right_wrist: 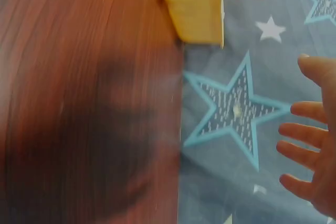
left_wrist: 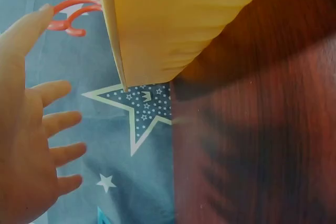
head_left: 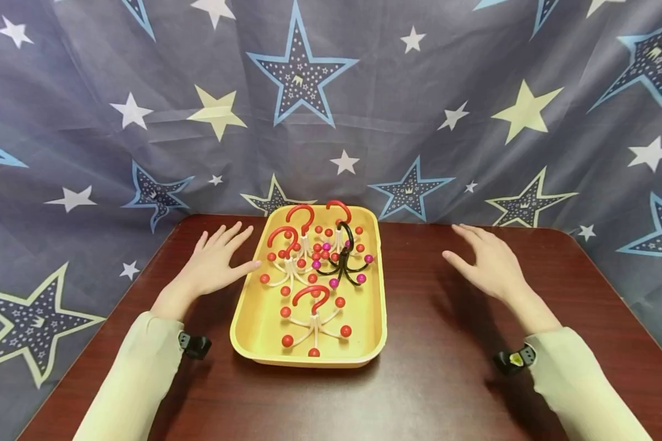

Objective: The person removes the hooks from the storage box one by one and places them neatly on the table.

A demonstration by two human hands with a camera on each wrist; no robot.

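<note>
A yellow plastic tray [head_left: 243,331] holds several small claw-shaped hook hangers. Most are white-armed with red balls and a red hook, like the front one [head_left: 315,321]. One black hanger [head_left: 343,264] carries magenta balls and stands among them. My left hand [head_left: 212,263] hovers by the tray's left side, fingers spread and the thumb [head_left: 245,267] reaching near the rim; whether it touches is unclear. Nothing is in its grasp. Off to the right, over the table, my right hand [head_left: 491,263] has straight, slightly parted fingers and holds nothing.
The dark red-brown wooden table [head_left: 436,380] carries the tray left of centre. Behind it and along the sides hangs a grey-blue curtain [head_left: 364,135] printed with stars. A black wrist device [head_left: 195,345] sits on the left cuff, another [head_left: 514,360] on the right.
</note>
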